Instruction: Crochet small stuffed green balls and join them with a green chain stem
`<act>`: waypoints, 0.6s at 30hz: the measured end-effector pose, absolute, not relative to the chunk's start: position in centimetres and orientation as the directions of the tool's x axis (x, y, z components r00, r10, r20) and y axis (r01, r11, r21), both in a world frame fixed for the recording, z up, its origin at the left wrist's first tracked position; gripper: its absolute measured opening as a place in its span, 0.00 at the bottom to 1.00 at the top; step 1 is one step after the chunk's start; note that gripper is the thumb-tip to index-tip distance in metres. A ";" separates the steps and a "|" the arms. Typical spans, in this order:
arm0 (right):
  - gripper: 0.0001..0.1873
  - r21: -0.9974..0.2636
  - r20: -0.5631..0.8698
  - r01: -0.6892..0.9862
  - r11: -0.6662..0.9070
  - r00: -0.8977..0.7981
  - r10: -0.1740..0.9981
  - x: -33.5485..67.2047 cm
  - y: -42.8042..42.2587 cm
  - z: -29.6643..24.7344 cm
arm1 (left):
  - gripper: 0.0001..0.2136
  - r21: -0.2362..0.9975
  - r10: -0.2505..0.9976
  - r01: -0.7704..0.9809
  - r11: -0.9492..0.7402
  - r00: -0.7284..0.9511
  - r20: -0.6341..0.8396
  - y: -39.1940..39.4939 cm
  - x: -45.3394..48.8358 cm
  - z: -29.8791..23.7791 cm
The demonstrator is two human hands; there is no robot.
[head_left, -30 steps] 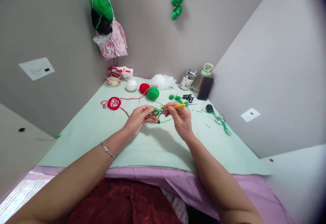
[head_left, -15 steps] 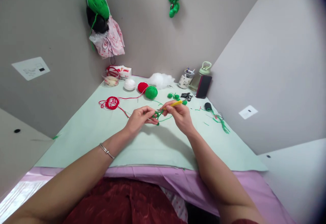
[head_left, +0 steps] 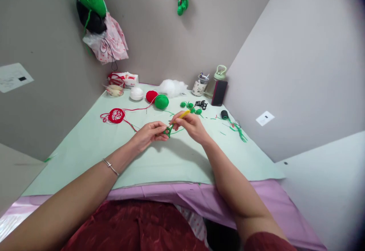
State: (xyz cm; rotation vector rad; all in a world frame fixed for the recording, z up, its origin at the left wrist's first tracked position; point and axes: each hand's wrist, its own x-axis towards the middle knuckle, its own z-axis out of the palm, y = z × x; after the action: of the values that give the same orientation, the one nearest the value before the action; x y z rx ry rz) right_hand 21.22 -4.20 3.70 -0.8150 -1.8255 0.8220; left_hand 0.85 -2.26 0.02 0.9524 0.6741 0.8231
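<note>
Between the thumb and fingers of my left hand [head_left: 151, 134] is a small green crochet piece [head_left: 168, 131]. My right hand [head_left: 191, 126] is closed around a yellow-handled crochet hook [head_left: 183, 115], its tip end pointing at the green piece. The two hands almost meet above the table, and the hook's fine tip is too small to make out. A green strand runs from the work past my right fingers. Beyond the hands lie a green yarn ball [head_left: 161, 102] and a red yarn ball [head_left: 151, 96].
Loose red yarn [head_left: 116, 115] coils at the left. Behind are white stuffing [head_left: 172, 88], a pen cup [head_left: 199, 86], a bottle [head_left: 219, 74] and a leaning phone [head_left: 219, 93]. Black scissors [head_left: 202, 104] lie near small green pieces [head_left: 190, 105]. Yarn scraps [head_left: 242, 135] are at the right.
The whole view has shifted, so the scene sits further left. My right hand and the hook have come slightly closer to my left hand, and the hook's handle is tilted more steeply.
</note>
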 end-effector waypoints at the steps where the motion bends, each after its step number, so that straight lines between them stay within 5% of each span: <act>1: 0.15 -0.811 0.480 0.182 0.557 -0.339 0.809 21.4 -4.1 3.7 | 0.08 0.888 0.837 -0.303 0.346 0.527 -0.146 -2.3 0.9 0.1; 6: 0.11 -0.728 0.539 0.288 0.623 -0.322 0.778 20.3 -4.2 2.2 | 0.06 0.855 0.879 -0.386 0.348 0.451 -0.154 -1.9 0.9 -0.1; 10: 0.13 -0.508 0.597 0.497 0.703 -0.384 0.704 18.5 -4.9 0.7 | 0.06 0.830 0.904 -0.457 0.321 0.410 -0.124 -1.7 0.7 0.1; 15: 0.09 -0.846 0.508 0.122 0.520 -0.115 0.854 18.0 -4.8 1.1 | 0.09 0.814 0.879 -0.470 0.342 0.465 -0.101 -2.0 0.6 1.0; 18: 0.12 -0.902 0.430 -0.003 0.431 -0.071 0.900 18.2 -4.5 1.6 | 0.08 0.825 0.869 -0.454 0.336 0.488 -0.086 -2.5 0.8 1.4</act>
State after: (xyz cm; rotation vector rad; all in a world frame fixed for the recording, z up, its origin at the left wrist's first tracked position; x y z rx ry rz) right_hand 18.18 -4.52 1.64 -0.8487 -1.4477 0.9156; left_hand 0.76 -2.48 1.44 0.8344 0.5836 0.9291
